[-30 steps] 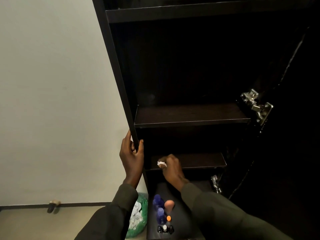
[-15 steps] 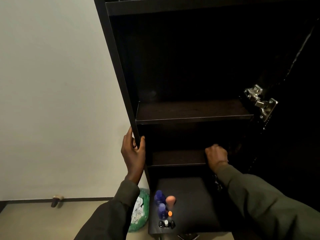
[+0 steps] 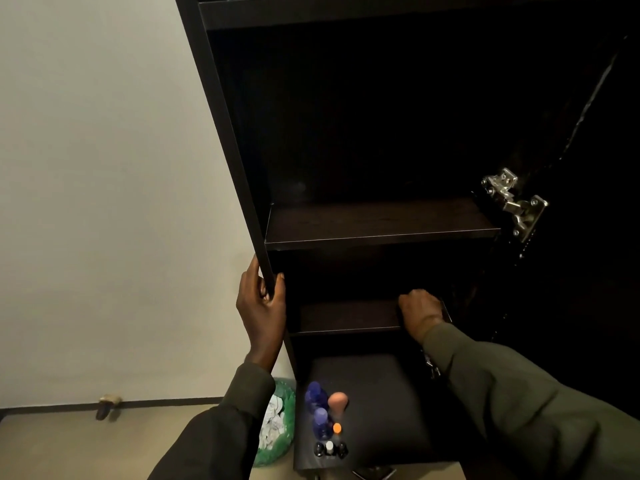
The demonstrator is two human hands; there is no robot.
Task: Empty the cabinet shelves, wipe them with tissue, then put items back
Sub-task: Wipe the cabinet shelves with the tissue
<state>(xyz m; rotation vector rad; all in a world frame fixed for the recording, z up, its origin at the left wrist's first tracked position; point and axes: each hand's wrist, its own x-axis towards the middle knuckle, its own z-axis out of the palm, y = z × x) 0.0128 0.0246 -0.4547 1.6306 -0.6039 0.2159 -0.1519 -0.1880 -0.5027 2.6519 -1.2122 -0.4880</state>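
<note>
The left hand [image 3: 262, 308] grips the front edge of the cabinet's [image 3: 221, 109] left side panel, thumb on the inner face and fingers wrapped round the outer one, the forearm rising almost straight up in a dark green sleeve. The right hand [image 3: 420, 311] reaches across to the right end of the lower shelf [image 3: 346, 317], knuckles up and fingers curled down against the board; whether it holds a tissue under them cannot be told, since nothing white shows. Above that hand the middle shelf [image 3: 377, 221] is bare dark wood, and the compartment over it is too dark to read. On the cabinet's right edge a metal hinge [image 3: 514, 200] stands out beside the middle shelf. Below the lower shelf, on a dark flat surface [image 3: 381, 410] at the cabinet's foot, stand two blue bottles [image 3: 318, 410], a peach makeup sponge [image 3: 337, 401], a small orange-capped item [image 3: 337, 428] and some little dark bottles [image 3: 329, 449]. Just left of the cabinet's base a green bag [image 3: 282, 427] on the floor holds crumpled white tissues [image 3: 272, 422].
</note>
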